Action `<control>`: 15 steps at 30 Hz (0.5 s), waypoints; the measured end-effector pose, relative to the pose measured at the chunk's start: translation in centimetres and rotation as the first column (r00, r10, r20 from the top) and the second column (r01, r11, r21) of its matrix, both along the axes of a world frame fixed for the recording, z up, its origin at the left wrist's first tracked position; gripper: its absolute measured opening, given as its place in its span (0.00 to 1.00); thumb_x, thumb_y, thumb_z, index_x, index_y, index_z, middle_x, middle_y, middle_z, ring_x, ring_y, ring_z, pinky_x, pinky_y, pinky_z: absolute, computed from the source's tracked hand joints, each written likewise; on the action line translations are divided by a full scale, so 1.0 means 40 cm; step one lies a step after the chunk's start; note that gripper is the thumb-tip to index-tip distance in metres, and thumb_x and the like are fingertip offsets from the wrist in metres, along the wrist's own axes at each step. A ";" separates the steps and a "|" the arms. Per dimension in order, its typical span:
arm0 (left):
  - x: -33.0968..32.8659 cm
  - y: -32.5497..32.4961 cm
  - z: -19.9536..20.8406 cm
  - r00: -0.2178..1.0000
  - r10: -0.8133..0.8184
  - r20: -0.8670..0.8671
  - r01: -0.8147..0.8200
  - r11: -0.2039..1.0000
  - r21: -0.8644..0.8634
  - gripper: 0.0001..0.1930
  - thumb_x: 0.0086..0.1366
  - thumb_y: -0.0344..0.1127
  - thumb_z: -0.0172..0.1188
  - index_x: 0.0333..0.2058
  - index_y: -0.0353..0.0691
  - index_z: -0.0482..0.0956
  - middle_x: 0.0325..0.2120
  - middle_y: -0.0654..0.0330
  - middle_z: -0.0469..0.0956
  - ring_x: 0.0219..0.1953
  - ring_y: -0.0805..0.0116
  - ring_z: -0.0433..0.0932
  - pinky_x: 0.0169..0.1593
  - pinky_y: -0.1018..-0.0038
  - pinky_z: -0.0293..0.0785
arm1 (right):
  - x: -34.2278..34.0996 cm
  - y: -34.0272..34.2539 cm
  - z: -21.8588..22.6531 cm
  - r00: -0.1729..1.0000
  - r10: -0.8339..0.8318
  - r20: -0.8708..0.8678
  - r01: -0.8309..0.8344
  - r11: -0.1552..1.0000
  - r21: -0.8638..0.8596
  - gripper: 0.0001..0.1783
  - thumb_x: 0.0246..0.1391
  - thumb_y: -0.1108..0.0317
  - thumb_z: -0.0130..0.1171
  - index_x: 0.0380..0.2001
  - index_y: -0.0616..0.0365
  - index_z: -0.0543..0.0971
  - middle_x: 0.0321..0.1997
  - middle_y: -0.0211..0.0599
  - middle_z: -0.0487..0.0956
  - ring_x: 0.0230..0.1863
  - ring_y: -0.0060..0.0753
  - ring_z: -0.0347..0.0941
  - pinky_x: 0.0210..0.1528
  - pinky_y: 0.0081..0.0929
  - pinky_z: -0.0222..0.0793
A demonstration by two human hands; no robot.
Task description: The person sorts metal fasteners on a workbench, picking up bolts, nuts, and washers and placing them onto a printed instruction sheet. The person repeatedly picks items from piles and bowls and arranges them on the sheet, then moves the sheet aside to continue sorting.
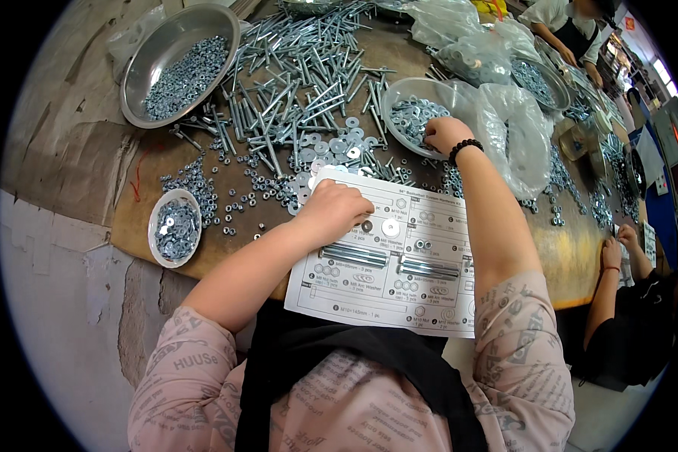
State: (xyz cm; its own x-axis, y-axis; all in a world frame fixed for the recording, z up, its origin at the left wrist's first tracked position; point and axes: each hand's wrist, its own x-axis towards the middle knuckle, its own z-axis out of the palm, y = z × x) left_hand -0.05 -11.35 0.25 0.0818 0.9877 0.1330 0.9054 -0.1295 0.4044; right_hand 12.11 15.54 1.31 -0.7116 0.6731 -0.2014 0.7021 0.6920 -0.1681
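Note:
My left hand (pixel 331 212) rests on the upper left of a printed sheet (pixel 377 307), its fingers curled in; what they hold, if anything, is hidden. By its fingertips lies a small dark washer (pixel 366 226), with a larger silver washer (pixel 390 227) to the right. Two small nuts (pixel 423 245) and two groups of bolts, one on the left (pixel 354 256) and one on the right (pixel 429 267), also lie on the sheet. My right hand (pixel 447 135) reaches over the near rim of a translucent bowl (pixel 388 99) of washers (pixel 412 115). Its fingers are closed, their tips hidden.
Long bolts (pixel 286 83) lie heaped across the table, with flat washers (pixel 328 151) in front. A metal bowl of nuts (pixel 181 83) stands far left, a white bowl of small parts (pixel 177 226) nearer. Plastic bags (pixel 512 135) crowd the right. Other people's hands (pixel 618 248) work there.

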 end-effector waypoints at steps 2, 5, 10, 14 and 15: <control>-0.006 -0.015 -0.002 1.000 0.007 0.003 -0.007 0.998 0.057 0.06 0.54 0.34 0.57 0.32 0.50 0.80 0.27 0.67 0.75 0.35 0.66 0.73 0.46 0.68 0.59 | 0.011 0.014 -0.010 0.998 0.014 -0.057 -0.015 1.000 -0.010 0.13 0.46 0.62 0.59 0.37 0.51 0.79 0.39 0.38 0.79 0.43 0.39 0.74 0.45 0.33 0.69; -0.008 -0.042 0.015 0.998 -0.040 -0.053 0.043 0.998 0.046 0.09 0.53 0.32 0.56 0.33 0.51 0.80 0.28 0.67 0.74 0.37 0.66 0.72 0.47 0.67 0.59 | 0.024 0.020 -0.003 0.993 -0.013 -0.120 0.010 1.000 -0.024 0.13 0.47 0.61 0.58 0.36 0.52 0.80 0.39 0.39 0.79 0.42 0.41 0.74 0.45 0.34 0.69; 0.000 -0.063 0.011 0.986 -0.085 -0.143 0.093 0.994 0.049 0.11 0.51 0.31 0.55 0.34 0.52 0.80 0.29 0.67 0.73 0.38 0.67 0.71 0.48 0.67 0.59 | 0.033 0.001 0.015 0.982 -0.049 -0.184 0.045 0.999 -0.026 0.12 0.48 0.60 0.56 0.35 0.53 0.80 0.37 0.41 0.79 0.40 0.44 0.74 0.43 0.35 0.68; -0.009 -0.064 0.008 0.991 -0.020 -0.130 0.034 0.994 0.105 0.12 0.51 0.30 0.54 0.34 0.51 0.80 0.30 0.65 0.73 0.38 0.66 0.71 0.48 0.67 0.58 | 0.054 -0.017 0.024 0.969 -0.062 -0.240 0.060 0.998 -0.014 0.13 0.49 0.60 0.55 0.35 0.54 0.80 0.36 0.43 0.78 0.40 0.45 0.73 0.43 0.36 0.68; -0.011 -0.067 0.011 0.991 -0.005 -0.136 0.018 0.996 0.092 0.12 0.52 0.29 0.54 0.34 0.51 0.80 0.30 0.65 0.73 0.38 0.66 0.71 0.48 0.68 0.58 | 0.061 -0.018 0.023 0.963 -0.074 -0.259 0.073 0.997 -0.013 0.13 0.49 0.60 0.55 0.35 0.54 0.80 0.36 0.43 0.78 0.40 0.46 0.73 0.43 0.36 0.68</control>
